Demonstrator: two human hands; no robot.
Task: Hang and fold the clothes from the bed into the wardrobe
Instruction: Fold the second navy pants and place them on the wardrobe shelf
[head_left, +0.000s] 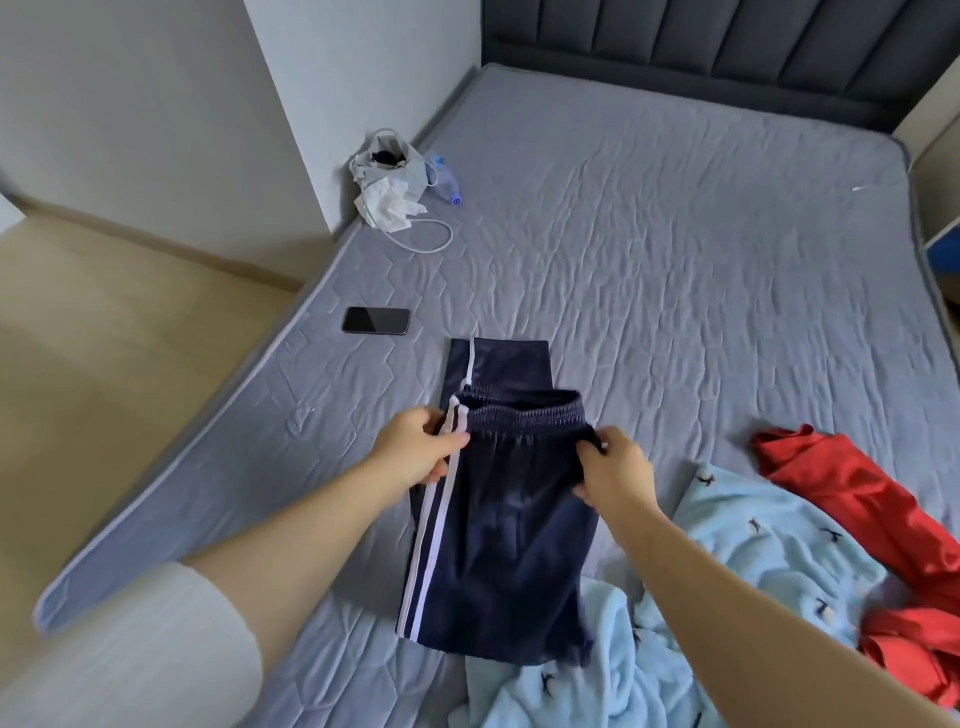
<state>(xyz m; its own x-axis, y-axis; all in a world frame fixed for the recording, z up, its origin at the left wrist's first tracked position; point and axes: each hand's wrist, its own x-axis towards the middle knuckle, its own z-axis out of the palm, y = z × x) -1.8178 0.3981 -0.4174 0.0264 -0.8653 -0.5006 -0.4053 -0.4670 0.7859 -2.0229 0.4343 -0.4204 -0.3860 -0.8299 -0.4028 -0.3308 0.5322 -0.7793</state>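
Nearest, at 5 o'clock: crumpled light blue garment (727, 597) on the bed (675, 260), touching the lower right corner of the navy track pants (509, 545). At 4 o'clock: bunched red garment (857, 499). Centre: pants with white side stripes, folded over on the bed, waistband lifted. Left hand (415, 449) at the waistband's 9 o'clock end, fingers (447, 441) pinching the striped seam. Right hand (615, 467) at its 3 o'clock end, fingers curled, pinching the elastic. Further, at 11 o'clock: black phone (375, 320). Beyond, by the wall: white bag (387, 176), plastic bottle (444, 182), white cable (431, 236). Farthest, at 12 o'clock: dark headboard (727, 41).
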